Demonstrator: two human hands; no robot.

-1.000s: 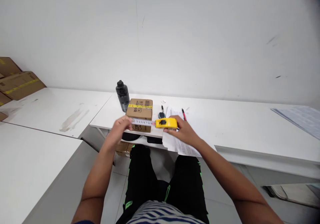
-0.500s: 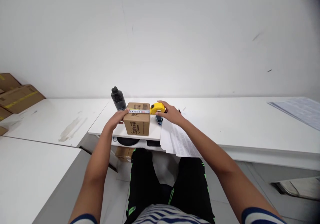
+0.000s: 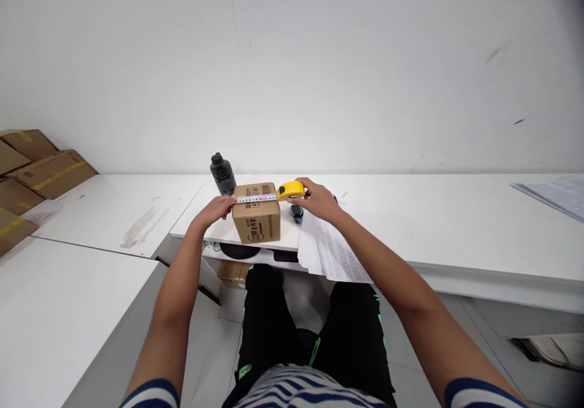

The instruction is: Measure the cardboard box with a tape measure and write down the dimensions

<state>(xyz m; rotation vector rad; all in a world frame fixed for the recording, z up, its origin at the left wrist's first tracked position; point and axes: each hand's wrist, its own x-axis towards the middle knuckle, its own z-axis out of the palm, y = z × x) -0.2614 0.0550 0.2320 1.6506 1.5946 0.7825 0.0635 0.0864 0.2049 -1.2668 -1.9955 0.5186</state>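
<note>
A small brown cardboard box (image 3: 258,225) with black print stands on the white table. Across its top lies the pulled-out blade of a yellow tape measure (image 3: 291,190), running from the left edge to the right edge. My left hand (image 3: 218,208) pinches the blade's free end at the box's upper left edge. On the right, my right hand (image 3: 318,200) grips the yellow case beside the box's top right edge. The blade covers part of the print and tape on the lid.
A dark bottle (image 3: 222,174) stands behind the box. To the right are a watch (image 3: 296,213) and printed sheets (image 3: 333,250) overhanging the table's front edge. More papers (image 3: 554,194) lie at far right. Cardboard boxes (image 3: 55,174) are stacked at far left; another box (image 3: 233,273) sits below the table.
Both hands have moved the stretched tape from in front of the box onto its top. Over the last half second the blade stays there, with the view shifted slightly.
</note>
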